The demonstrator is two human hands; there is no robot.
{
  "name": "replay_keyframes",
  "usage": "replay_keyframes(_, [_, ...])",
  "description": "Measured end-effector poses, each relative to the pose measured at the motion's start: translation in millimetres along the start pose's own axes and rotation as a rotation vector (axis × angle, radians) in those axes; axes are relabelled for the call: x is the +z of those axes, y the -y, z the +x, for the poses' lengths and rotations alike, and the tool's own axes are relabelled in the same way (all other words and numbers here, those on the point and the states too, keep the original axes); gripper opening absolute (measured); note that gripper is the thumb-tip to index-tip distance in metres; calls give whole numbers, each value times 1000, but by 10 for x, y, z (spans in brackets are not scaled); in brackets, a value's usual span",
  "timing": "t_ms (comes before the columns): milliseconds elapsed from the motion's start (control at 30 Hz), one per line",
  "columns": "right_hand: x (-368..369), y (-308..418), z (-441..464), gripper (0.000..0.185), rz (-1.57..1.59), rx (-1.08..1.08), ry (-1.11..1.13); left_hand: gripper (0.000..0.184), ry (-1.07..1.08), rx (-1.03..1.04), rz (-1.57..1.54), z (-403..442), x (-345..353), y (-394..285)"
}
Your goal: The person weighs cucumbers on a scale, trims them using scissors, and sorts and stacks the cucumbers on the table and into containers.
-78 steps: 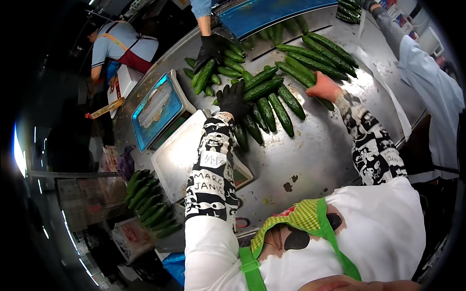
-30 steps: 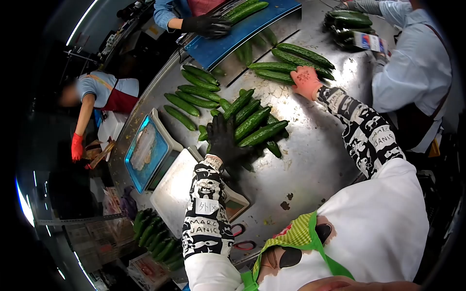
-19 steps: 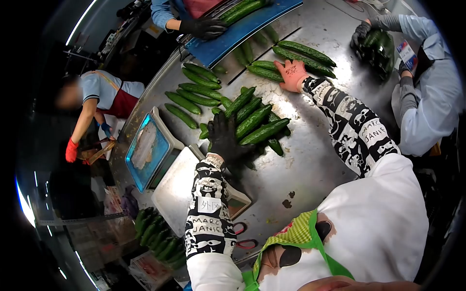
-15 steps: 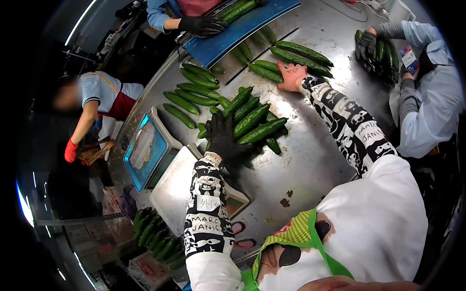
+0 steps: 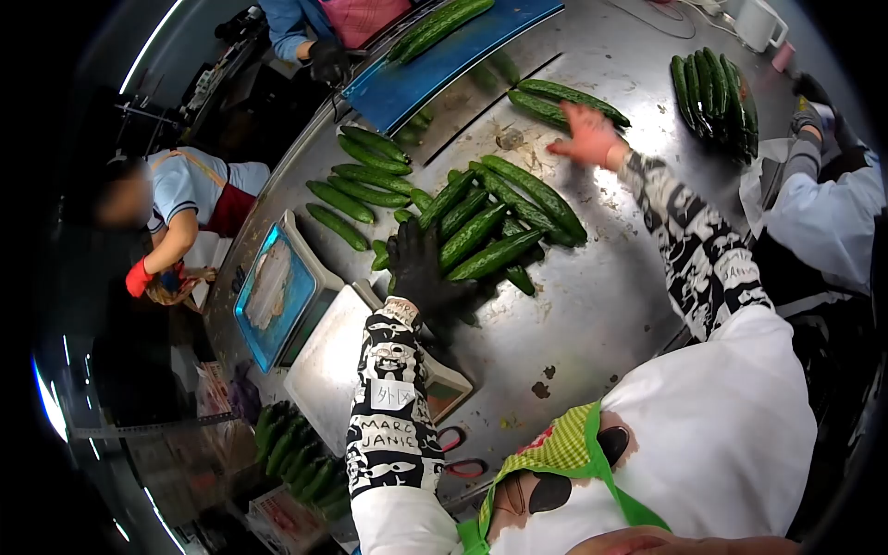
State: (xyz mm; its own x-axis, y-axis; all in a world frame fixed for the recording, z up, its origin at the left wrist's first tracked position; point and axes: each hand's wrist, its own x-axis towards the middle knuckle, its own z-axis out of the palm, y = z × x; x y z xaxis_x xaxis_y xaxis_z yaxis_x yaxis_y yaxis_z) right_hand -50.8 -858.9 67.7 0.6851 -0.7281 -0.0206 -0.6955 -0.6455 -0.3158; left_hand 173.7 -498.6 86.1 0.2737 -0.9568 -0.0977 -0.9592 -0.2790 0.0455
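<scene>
Against the spread left grip (image 5: 419,270), piled cucumbers (image 5: 474,237); near the spread right grip (image 5: 592,139), two cucumbers (image 5: 575,96).

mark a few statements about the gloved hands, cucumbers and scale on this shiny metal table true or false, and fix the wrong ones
1. The black-gloved left hand is at the left edge of a pile of bumpy green cucumbers. True.
2. The right hand is black-gloved too. False: it wears coral pink.
3. The rectangular blue scale tray is heaped with cucumbers. False: none lie in it.
4. A white handled jug stands near a separate bunch of dark green cucumbers. True.
</scene>
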Motion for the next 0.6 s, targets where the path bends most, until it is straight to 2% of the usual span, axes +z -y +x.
replay_keyframes(33, [-148,-100,104,114,-165,32,-111,129,-24,9,-15,-10,26,9])
replay_keyframes(100, [-321,-296,356,120,-247,189,-33,129,-76,22,-47,-19,59,23])
replay_keyframes(200, [-74,-752,718,121,37,192,139,128,-72,21,-25,-13,55,33])
replay_keyframes(300, [13,-481,616,114,-133,222,181,127,-67,14,-24,-13,32,29])
replay_keyframes(367, [88,-213,381,101,-145,223,112,126,-44,9,-36,-13,-5,-7])
replay_keyframes(500, [21,58,32,103,-138,133,258,127,-8,-13,-9,12,47,50])
replay_keyframes(600, [77,-55,-92,96,-53,72,252,129,-5,-28,-15,13,-29,-10])
